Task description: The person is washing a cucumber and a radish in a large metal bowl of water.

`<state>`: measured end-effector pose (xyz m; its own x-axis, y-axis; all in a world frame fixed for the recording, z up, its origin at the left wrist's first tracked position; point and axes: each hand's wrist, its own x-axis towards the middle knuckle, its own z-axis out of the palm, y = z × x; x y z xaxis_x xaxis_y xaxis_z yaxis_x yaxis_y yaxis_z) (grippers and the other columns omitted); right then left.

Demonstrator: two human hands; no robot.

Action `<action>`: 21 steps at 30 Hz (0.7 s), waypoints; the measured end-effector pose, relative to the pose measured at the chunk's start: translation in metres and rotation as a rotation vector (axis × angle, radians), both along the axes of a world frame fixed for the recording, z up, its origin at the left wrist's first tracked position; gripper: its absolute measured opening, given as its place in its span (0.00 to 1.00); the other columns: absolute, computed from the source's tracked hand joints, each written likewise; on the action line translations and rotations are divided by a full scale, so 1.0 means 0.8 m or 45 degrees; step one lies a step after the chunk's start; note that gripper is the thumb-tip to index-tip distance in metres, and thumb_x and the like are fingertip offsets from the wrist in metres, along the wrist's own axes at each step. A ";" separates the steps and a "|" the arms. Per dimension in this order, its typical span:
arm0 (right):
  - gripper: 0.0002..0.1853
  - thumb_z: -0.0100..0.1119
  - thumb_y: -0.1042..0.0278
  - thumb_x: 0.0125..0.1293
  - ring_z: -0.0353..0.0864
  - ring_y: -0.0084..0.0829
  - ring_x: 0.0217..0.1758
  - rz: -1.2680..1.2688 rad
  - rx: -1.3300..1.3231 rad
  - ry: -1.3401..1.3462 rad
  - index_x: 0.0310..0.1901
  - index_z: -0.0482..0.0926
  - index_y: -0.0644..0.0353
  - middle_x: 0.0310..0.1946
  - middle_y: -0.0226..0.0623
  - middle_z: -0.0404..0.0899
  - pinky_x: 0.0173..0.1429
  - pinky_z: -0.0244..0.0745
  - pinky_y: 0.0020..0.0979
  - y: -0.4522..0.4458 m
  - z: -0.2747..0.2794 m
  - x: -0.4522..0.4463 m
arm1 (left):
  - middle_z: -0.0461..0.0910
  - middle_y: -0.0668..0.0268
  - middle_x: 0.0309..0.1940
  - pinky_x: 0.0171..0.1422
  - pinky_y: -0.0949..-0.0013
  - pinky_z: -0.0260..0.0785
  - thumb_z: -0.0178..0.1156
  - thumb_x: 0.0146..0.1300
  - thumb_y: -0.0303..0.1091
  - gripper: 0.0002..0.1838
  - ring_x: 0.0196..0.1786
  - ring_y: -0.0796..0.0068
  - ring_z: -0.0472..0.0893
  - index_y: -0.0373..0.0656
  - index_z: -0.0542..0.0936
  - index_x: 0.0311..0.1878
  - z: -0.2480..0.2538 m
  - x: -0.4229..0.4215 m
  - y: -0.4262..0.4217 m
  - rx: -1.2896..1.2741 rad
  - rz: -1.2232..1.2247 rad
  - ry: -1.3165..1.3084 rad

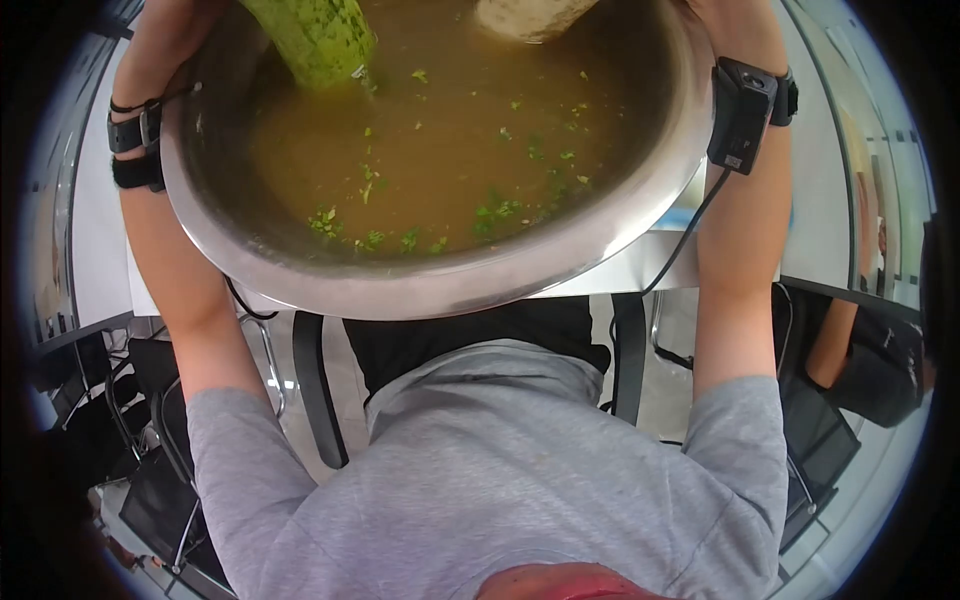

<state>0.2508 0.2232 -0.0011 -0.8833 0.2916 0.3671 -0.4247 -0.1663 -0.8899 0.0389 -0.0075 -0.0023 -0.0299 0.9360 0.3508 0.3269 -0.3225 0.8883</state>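
A wide metal bowl [450, 290] holds cloudy brown liquid [450, 140] with small green leafy bits floating in it. A green, rough-surfaced piece [320, 40] dips into the liquid at the upper left. At the upper right sits a pale, whitish piece [530, 15], cut off by the frame. My left hand [175, 35] is beside the bowl's left side, and my right hand [740, 30] is beside its right side. The fingers of both hands are out of sight, so their grip cannot be made out.
The bowl is over a white table [640, 265]. A black device with a cable [742, 115] is strapped to my right wrist, and dark bands [138, 135] circle my left. Black chairs [165, 480] stand at the left. Another person's arm [832, 345] shows at the right.
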 end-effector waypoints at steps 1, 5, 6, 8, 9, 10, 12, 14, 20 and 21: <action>0.21 0.48 0.51 0.73 0.85 0.43 0.36 0.005 0.000 0.002 0.37 0.81 0.63 0.30 0.42 0.84 0.52 0.82 0.42 0.000 0.001 -0.002 | 0.82 0.61 0.37 0.54 0.66 0.76 0.70 0.58 0.50 0.27 0.46 0.68 0.83 0.37 0.76 0.50 0.004 -0.001 -0.001 -0.020 -0.178 0.028; 0.21 0.48 0.51 0.73 0.85 0.42 0.36 -0.045 0.006 -0.029 0.36 0.81 0.62 0.30 0.41 0.83 0.52 0.82 0.42 -0.001 0.004 -0.002 | 0.82 0.61 0.39 0.55 0.64 0.76 0.72 0.57 0.48 0.27 0.47 0.67 0.83 0.38 0.76 0.49 -0.004 -0.002 -0.006 0.028 -0.224 -0.083; 0.22 0.48 0.50 0.73 0.85 0.42 0.36 -0.050 0.020 -0.035 0.36 0.81 0.62 0.30 0.41 0.84 0.52 0.81 0.41 -0.001 0.004 -0.002 | 0.82 0.61 0.41 0.56 0.63 0.76 0.74 0.55 0.45 0.26 0.48 0.67 0.83 0.38 0.76 0.49 -0.002 -0.005 -0.005 -0.002 -0.233 -0.063; 0.22 0.48 0.50 0.73 0.85 0.42 0.36 -0.064 0.010 -0.027 0.36 0.81 0.62 0.30 0.41 0.84 0.53 0.81 0.41 -0.003 0.001 -0.003 | 0.82 0.62 0.42 0.56 0.63 0.76 0.76 0.54 0.43 0.26 0.49 0.67 0.83 0.38 0.77 0.49 -0.002 -0.005 -0.005 -0.036 -0.244 -0.044; 0.22 0.48 0.50 0.73 0.86 0.42 0.36 -0.084 -0.004 -0.014 0.36 0.81 0.62 0.30 0.41 0.84 0.53 0.81 0.41 -0.004 0.000 -0.002 | 0.82 0.62 0.42 0.57 0.63 0.76 0.77 0.53 0.39 0.26 0.50 0.67 0.83 0.38 0.77 0.49 -0.001 -0.002 -0.005 -0.077 -0.182 -0.057; 0.22 0.48 0.50 0.73 0.86 0.42 0.36 -0.089 -0.005 -0.009 0.36 0.81 0.62 0.30 0.41 0.84 0.53 0.81 0.41 -0.005 0.001 -0.002 | 0.82 0.62 0.42 0.59 0.63 0.76 0.79 0.51 0.36 0.26 0.52 0.67 0.83 0.39 0.77 0.49 0.001 -0.001 -0.005 -0.117 -0.121 -0.068; 0.22 0.48 0.50 0.72 0.86 0.42 0.36 -0.099 0.041 -0.046 0.36 0.81 0.62 0.30 0.41 0.84 0.53 0.81 0.41 -0.007 0.004 -0.002 | 0.83 0.62 0.44 0.60 0.63 0.75 0.79 0.51 0.35 0.26 0.53 0.67 0.83 0.39 0.77 0.49 0.005 -0.003 -0.005 -0.131 -0.102 0.010; 0.22 0.48 0.50 0.72 0.86 0.42 0.36 -0.061 -0.006 -0.058 0.36 0.81 0.62 0.30 0.41 0.84 0.53 0.81 0.41 -0.004 0.004 -0.002 | 0.83 0.62 0.45 0.61 0.63 0.75 0.80 0.50 0.33 0.26 0.54 0.67 0.83 0.39 0.77 0.50 0.003 -0.003 -0.007 -0.145 -0.068 0.073; 0.21 0.48 0.50 0.73 0.86 0.42 0.36 -0.055 0.023 -0.021 0.36 0.81 0.62 0.30 0.41 0.84 0.53 0.82 0.41 -0.006 0.003 -0.001 | 0.84 0.58 0.51 0.64 0.64 0.73 0.77 0.54 0.35 0.29 0.56 0.67 0.83 0.36 0.78 0.57 0.005 -0.004 -0.007 -0.180 -0.045 0.169; 0.21 0.48 0.51 0.73 0.86 0.42 0.36 -0.035 0.020 -0.018 0.36 0.81 0.62 0.30 0.41 0.84 0.52 0.82 0.41 -0.005 0.002 -0.002 | 0.84 0.58 0.51 0.64 0.64 0.73 0.77 0.55 0.36 0.30 0.57 0.67 0.82 0.35 0.78 0.59 0.001 0.005 -0.009 -0.099 -0.055 0.203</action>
